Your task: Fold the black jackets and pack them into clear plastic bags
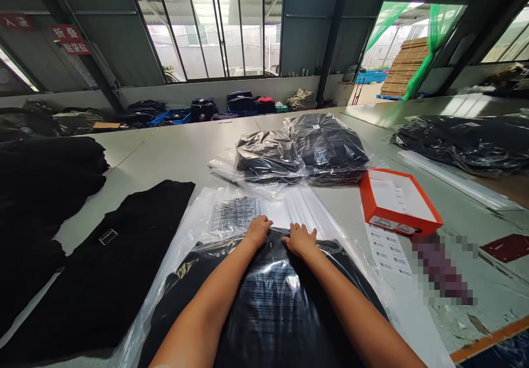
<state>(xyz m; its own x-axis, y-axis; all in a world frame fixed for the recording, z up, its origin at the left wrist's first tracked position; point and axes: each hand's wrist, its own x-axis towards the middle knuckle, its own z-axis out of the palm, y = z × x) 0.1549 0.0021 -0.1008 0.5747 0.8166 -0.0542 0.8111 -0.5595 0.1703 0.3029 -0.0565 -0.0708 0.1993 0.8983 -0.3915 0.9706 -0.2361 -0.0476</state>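
Fingers of the left hand (259, 232) curl and those of the right hand (301, 240) spread at the far edge of a black garment in clear plastic (273, 307), lying directly before the person; whether either pinches it cannot be told. It looks soft, light and slippery, probably best held through film and cloth together at both sides. Beyond, wrapped bundles (328, 147) sit on the counter (194, 145).

Your left hand (259, 232) and right hand (301, 240) are both bare, with rounded backs and short-looking fingers, and your bare, slim wrists run into smooth forearms (219, 293) that thicken toward the elbows, uncovered as far as they show, the nails too small to make out.
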